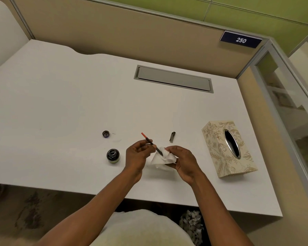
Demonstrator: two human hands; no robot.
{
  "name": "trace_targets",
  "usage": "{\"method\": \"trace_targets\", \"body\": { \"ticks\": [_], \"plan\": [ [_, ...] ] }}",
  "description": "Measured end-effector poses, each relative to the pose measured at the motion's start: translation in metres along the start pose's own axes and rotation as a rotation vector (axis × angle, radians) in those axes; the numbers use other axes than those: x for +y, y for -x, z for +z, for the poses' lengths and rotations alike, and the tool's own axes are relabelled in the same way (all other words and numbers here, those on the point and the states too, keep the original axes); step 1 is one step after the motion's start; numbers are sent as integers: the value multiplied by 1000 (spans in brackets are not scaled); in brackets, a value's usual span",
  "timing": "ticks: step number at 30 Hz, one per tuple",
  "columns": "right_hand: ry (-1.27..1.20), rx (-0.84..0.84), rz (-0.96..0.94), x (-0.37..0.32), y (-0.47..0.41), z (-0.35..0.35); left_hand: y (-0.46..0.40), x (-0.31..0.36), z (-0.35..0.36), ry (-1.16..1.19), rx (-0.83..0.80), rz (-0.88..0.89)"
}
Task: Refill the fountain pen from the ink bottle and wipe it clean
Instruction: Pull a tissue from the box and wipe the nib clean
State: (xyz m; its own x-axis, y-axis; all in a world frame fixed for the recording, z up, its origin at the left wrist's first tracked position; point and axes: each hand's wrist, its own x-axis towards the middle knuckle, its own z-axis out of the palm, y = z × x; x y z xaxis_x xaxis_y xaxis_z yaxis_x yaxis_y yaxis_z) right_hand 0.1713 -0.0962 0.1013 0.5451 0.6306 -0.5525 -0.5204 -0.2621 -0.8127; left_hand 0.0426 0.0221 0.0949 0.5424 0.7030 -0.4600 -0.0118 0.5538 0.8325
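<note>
My left hand (138, 154) pinches a thin fountain pen (150, 142) with a red rear end, its dark nib end pointing down right into a crumpled white tissue (161, 159). My right hand (182, 161) grips that tissue just above the white desk (60, 103). The open ink bottle (113, 155) stands left of my left hand. Its round cap (105, 134) lies farther back on the desk. The dark pen cap (172, 137) with a clip lies behind my right hand.
A floral tissue box (228, 148) with an oval slot stands at the right. A grey cable hatch (173, 79) is set in the desk's far side. Beige partition walls close the back and right; a sign (240, 39) reads 250.
</note>
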Motion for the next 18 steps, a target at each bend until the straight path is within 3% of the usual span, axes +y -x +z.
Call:
{"method": "trace_targets", "body": {
  "ticks": [8,13,18],
  "plan": [
    [114,-66,-23,5,2,2,1,1,1,-19,18,30],
    [250,13,-88,6,2,5,0,-1,1,-26,28,32],
    [215,51,-129,6,3,8,0,1,1,-5,31,28]
  ]
}}
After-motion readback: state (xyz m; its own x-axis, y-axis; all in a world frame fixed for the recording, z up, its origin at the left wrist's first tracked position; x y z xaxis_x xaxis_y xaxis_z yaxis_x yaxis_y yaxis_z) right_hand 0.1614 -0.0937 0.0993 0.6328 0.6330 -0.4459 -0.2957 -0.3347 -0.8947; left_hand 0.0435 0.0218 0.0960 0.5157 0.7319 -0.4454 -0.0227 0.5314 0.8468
